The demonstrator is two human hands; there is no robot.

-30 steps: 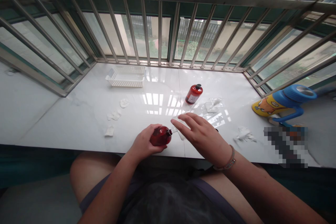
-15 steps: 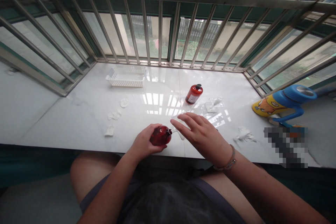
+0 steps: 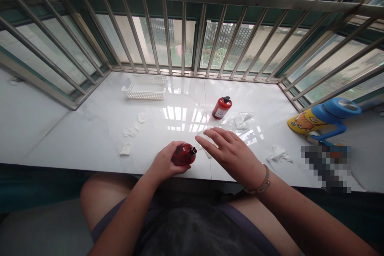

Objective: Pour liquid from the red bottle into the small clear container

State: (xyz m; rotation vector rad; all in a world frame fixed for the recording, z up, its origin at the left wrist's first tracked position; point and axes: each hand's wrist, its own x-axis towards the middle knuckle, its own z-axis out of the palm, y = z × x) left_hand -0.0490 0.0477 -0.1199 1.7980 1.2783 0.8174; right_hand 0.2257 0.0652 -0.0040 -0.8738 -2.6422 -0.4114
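"What did everything sit on?"

"A white counter [image 3: 99, 140]. Both hands were over its near part, the right hand [image 3: 232, 154] to the right and the left hand [image 3: 164, 162] to the left."

"And the red bottle [image 3: 182, 156], where was that?"

"In the left hand, near the middle of the counter's near side. Those fingers were wrapped round its body, and it was tilted over. A second bottle [image 3: 221, 109], also red, stood farther away and to the right, with neither hand touching it."

"Which way did the held one's long axis run?"

"Roughly left to right, the base toward the left palm, the black neck [image 3: 193, 151] pointing right and slightly far."

"Did the right hand touch it?"

"Not that I could see. Its index fingertip was just beside the neck, a little farther away and to the right."

"What were the right fingers doing?"

"They were spread and slightly bent. The thumb was hidden, so I couldn't tell whether they gripped the clear piece [image 3: 208, 155] half covered beneath them."
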